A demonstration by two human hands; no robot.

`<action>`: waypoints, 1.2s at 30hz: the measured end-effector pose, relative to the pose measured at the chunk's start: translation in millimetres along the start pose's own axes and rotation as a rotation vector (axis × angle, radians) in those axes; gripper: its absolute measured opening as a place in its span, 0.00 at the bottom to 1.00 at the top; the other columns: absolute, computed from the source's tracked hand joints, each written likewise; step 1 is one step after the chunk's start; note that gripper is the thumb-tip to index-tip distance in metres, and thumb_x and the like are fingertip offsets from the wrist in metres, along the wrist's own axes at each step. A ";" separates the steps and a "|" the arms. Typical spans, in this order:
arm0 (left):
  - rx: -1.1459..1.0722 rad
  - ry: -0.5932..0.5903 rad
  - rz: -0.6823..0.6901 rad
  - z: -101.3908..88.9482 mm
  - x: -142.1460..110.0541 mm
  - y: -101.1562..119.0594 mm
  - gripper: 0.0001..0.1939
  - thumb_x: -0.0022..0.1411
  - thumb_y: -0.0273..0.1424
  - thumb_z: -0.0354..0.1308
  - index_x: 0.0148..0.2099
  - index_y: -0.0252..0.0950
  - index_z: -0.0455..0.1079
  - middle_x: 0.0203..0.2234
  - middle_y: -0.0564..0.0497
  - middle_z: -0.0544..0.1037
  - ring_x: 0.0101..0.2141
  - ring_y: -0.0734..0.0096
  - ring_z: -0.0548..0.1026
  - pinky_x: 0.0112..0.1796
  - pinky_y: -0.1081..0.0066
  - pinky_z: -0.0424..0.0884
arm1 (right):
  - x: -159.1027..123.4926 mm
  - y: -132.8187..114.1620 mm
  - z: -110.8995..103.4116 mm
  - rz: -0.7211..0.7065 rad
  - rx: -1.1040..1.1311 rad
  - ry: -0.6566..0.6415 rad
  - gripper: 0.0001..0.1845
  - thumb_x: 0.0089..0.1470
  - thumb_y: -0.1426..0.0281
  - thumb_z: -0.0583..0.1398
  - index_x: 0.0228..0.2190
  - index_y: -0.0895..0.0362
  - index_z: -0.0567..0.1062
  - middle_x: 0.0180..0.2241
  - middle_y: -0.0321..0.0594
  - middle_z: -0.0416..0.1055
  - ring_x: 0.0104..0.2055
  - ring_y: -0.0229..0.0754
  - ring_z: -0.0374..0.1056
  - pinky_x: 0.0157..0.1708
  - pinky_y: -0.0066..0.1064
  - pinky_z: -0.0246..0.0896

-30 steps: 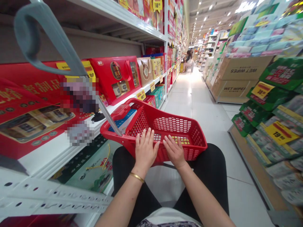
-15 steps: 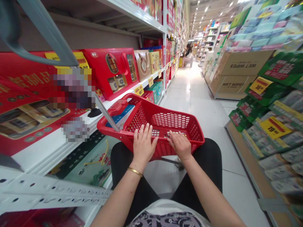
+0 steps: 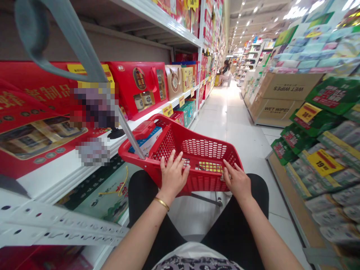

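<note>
A red plastic mesh shopping basket [image 3: 191, 157] sits on a wheeled frame in front of me, and a blue and white box [image 3: 145, 139] lies at its left end. My left hand [image 3: 174, 174], with a gold bangle [image 3: 161, 203] on the wrist, curls over the near rim. My right hand [image 3: 236, 182] grips the rim further right, near the corner. A long grey pull handle [image 3: 75, 41] rises from the basket towards the upper left. Part of it is hidden behind a pixelated patch [image 3: 94, 107].
Left, white shelves [image 3: 157, 22] hold red gift boxes [image 3: 137, 88] with yellow price tags. Right, green packs [image 3: 334, 93] and wet wipes cartons [image 3: 284, 86] stand on displays. A white tiled aisle [image 3: 233, 123] runs ahead to a seated person [image 3: 225, 71].
My right hand has shifted rightward along the rim towards the basket's corner. The left hand stays on the rim, and the shelves have shifted slightly in view.
</note>
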State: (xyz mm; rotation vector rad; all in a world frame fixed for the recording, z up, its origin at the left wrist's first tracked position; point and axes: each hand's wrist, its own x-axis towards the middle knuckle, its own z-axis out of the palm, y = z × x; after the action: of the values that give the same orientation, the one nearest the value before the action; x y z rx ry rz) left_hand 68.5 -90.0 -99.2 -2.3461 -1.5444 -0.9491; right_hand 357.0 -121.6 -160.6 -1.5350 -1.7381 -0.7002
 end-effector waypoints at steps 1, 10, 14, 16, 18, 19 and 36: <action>0.000 -0.003 0.002 -0.8 -1.2 0.6 0.19 0.75 0.42 0.49 0.56 0.43 0.77 0.64 0.50 0.70 0.70 0.52 0.56 0.69 0.41 0.37 | -3.8 1.8 -2.5 -0.002 0.002 0.001 0.22 0.64 0.69 0.58 0.59 0.54 0.75 0.34 0.39 0.83 0.38 0.42 0.79 0.57 0.37 0.70; -0.037 -0.012 0.101 6.3 9.7 18.2 0.19 0.75 0.40 0.48 0.58 0.42 0.76 0.63 0.49 0.72 0.69 0.54 0.60 0.69 0.43 0.45 | -17.9 28.2 -6.2 0.081 -0.043 0.087 0.19 0.64 0.67 0.60 0.54 0.51 0.78 0.41 0.39 0.83 0.44 0.44 0.80 0.47 0.32 0.74; -0.086 0.030 0.083 13.5 22.1 19.5 0.18 0.76 0.39 0.49 0.49 0.43 0.80 0.59 0.50 0.76 0.67 0.54 0.64 0.68 0.42 0.46 | -12.6 27.5 -8.2 0.076 -0.062 0.080 0.18 0.64 0.64 0.62 0.54 0.51 0.79 0.39 0.38 0.83 0.39 0.40 0.80 0.36 0.26 0.70; -0.108 0.046 0.075 15.4 26.3 13.6 0.18 0.75 0.38 0.49 0.45 0.43 0.81 0.57 0.50 0.78 0.66 0.54 0.65 0.68 0.42 0.46 | -13.6 18.8 -11.6 0.047 -0.061 0.080 0.18 0.64 0.62 0.63 0.53 0.51 0.79 0.38 0.38 0.83 0.38 0.39 0.80 0.36 0.25 0.69; -0.109 0.053 0.068 15.9 30.2 3.4 0.18 0.75 0.38 0.50 0.42 0.43 0.82 0.55 0.50 0.80 0.65 0.55 0.66 0.68 0.42 0.45 | -16.1 4.4 -15.4 0.020 -0.052 0.061 0.21 0.62 0.59 0.64 0.54 0.53 0.79 0.37 0.39 0.83 0.38 0.40 0.79 0.37 0.26 0.68; -0.100 0.055 0.064 15.6 32.5 -2.8 0.19 0.75 0.37 0.50 0.41 0.43 0.82 0.53 0.50 0.81 0.65 0.55 0.66 0.68 0.42 0.45 | -17.1 -4.7 -17.1 0.011 -0.043 0.042 0.23 0.61 0.57 0.65 0.54 0.53 0.78 0.37 0.40 0.83 0.37 0.40 0.79 0.37 0.27 0.68; -0.027 -0.131 0.096 27.3 45.0 -20.2 0.22 0.74 0.40 0.47 0.40 0.43 0.84 0.50 0.48 0.82 0.61 0.51 0.71 0.67 0.43 0.46 | -22.8 -54.6 -19.2 -0.279 0.194 -0.056 0.30 0.63 0.73 0.62 0.65 0.51 0.66 0.53 0.41 0.78 0.55 0.42 0.75 0.64 0.40 0.64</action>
State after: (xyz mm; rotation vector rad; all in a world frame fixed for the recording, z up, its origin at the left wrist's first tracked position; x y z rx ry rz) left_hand 73.7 -33.9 -97.7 -2.5216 -1.4570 -0.8157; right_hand 307.1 -158.6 -164.1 -1.2051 -2.0230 -0.6067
